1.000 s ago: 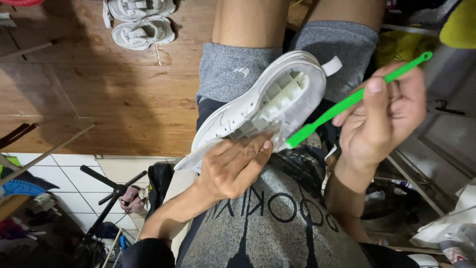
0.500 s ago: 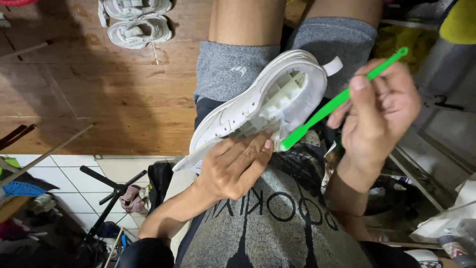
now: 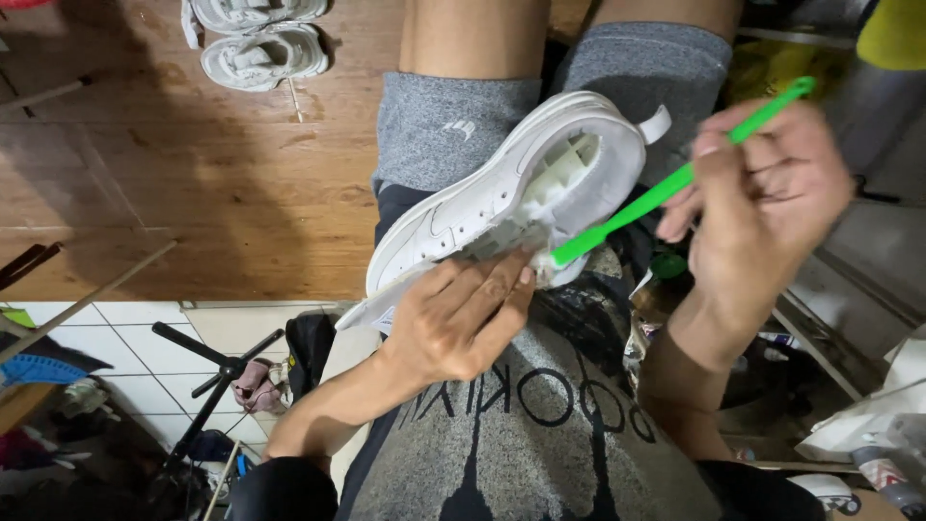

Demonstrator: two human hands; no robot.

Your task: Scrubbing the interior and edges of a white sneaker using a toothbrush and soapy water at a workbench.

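A white sneaker rests sole-up across my lap, above my grey shorts. My left hand grips it from below at the toe end, fingers pressed on the sole's edge. My right hand holds a green toothbrush by its handle. The brush's bristle end sits against the sole near my left fingertips, where the sole's ribbed hollow shows.
A pair of white sneakers lies on the wooden floor at the top left. A black tripod stands on white tiles at the lower left. Cluttered items, including a yellow thing and a bottle, crowd the right side.
The right hand has shifted the green brush slightly back and forth across the sole. The left hand keeps its grip on the sneaker, which has barely moved.
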